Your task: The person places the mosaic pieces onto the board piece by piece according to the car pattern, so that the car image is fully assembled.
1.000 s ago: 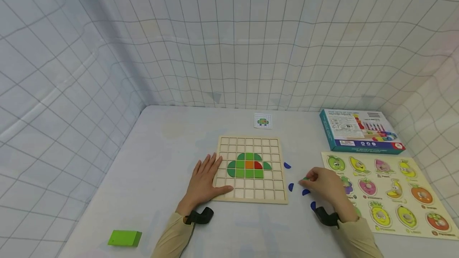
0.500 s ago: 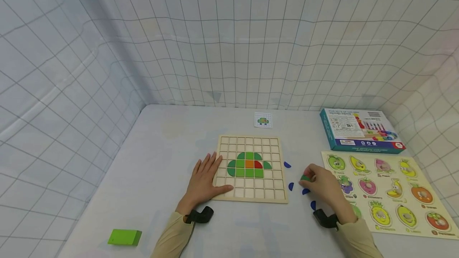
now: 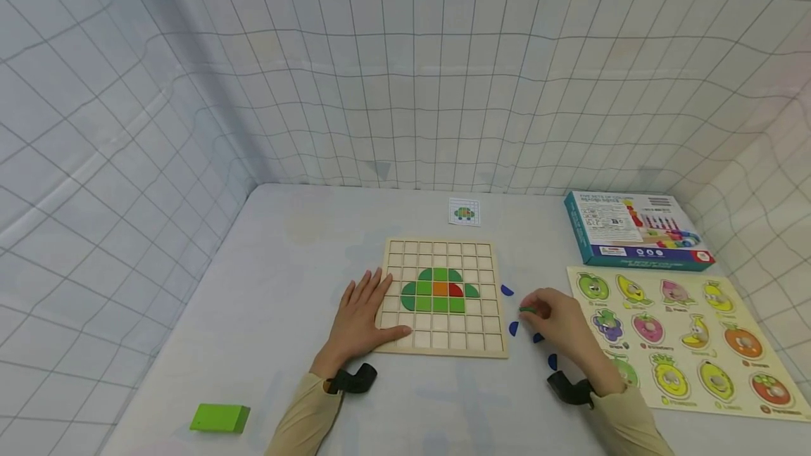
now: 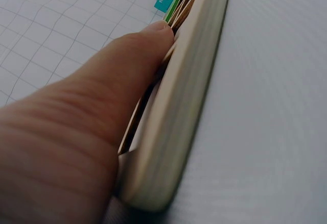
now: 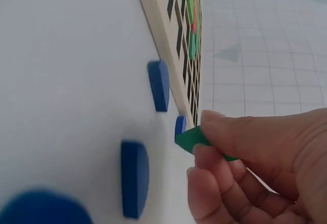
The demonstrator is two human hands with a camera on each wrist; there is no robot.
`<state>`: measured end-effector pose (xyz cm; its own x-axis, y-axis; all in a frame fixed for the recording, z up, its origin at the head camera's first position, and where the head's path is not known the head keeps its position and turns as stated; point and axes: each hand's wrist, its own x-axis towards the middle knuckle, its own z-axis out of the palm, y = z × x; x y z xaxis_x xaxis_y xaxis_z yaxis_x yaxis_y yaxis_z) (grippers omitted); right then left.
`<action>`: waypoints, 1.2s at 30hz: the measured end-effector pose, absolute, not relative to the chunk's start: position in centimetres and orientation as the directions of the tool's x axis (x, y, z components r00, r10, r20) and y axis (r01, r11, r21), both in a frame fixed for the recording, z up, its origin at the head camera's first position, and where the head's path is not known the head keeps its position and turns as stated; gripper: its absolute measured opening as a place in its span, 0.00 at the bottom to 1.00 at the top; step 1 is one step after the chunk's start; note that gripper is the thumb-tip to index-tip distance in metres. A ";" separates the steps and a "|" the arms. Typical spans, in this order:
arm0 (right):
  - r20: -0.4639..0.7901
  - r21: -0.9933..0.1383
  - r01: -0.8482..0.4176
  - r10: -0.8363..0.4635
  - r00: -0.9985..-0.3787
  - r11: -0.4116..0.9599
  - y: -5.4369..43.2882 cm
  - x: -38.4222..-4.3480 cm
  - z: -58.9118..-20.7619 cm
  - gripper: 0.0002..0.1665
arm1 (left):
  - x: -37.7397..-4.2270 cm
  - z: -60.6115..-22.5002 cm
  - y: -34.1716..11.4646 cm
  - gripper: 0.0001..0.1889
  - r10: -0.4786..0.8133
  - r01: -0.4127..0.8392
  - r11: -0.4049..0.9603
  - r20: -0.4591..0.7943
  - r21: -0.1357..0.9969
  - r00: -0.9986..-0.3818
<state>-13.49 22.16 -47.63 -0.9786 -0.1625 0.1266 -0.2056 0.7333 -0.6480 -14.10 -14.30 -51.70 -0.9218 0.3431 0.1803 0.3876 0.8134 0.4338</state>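
A wooden grid board (image 3: 431, 341) lies on the table, with light green, dark green, orange and red tiles in its middle cells. My left hand (image 3: 360, 315) rests flat with spread fingers at the board's left edge. In the left wrist view the thumb (image 4: 127, 55) lies on the board's rim. To the right of the board, my right hand (image 3: 557, 319) pinches a dark green tile (image 5: 190, 139) between thumb and fingers, its far part hidden by them. Several blue half-round tiles (image 3: 514, 328) lie around that hand, between it and the board.
Behind the board lies a small picture card (image 3: 464, 212). A toy box (image 3: 636, 231) stands at the back right, with a fruit puzzle sheet (image 3: 687, 343) in front of it. A green block (image 3: 219, 419) sits at the front left. White gridded cloth (image 3: 405, 76) surrounds the table.
My right hand has moved slightly left toward the board, with the dark green tile pinched in it and turned edge-on to the head camera. The left hand has stayed in place.
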 end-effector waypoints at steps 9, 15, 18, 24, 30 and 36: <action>0.143 -0.750 -0.253 -0.223 -0.964 0.611 20.6 -14.5 -47.9 0.09 | -14.1 -51.5 -14.3 0.52 0.335 0.380 0.818 0.179 0.432 -0.925; 0.091 -0.772 -0.225 -0.248 -0.965 0.594 19.0 -15.3 -47.7 0.08 | -14.0 -51.3 -14.2 0.52 0.334 0.376 0.816 0.174 0.438 -0.926; 0.076 -0.778 -0.218 -0.256 -0.964 0.589 18.2 -15.6 -47.6 0.07 | -14.0 -51.3 -14.2 0.52 0.333 0.373 0.814 0.170 0.445 -0.928; 0.060 -0.766 -0.217 -0.268 -0.961 0.605 16.9 -16.0 -47.8 0.06 | -14.0 -51.6 -14.3 0.52 0.340 0.382 0.813 0.173 0.439 -0.924; 0.039 -0.745 -0.205 -0.265 -0.963 0.634 16.3 -16.3 -48.0 0.05 | -14.0 -51.6 -14.2 0.52 0.342 0.386 0.809 0.179 0.443 -0.923; 0.054 -0.716 -0.218 -0.259 -0.964 0.663 16.0 -16.3 -47.8 0.03 | -13.9 -51.4 -14.2 0.52 0.340 0.381 0.811 0.173 0.443 -0.924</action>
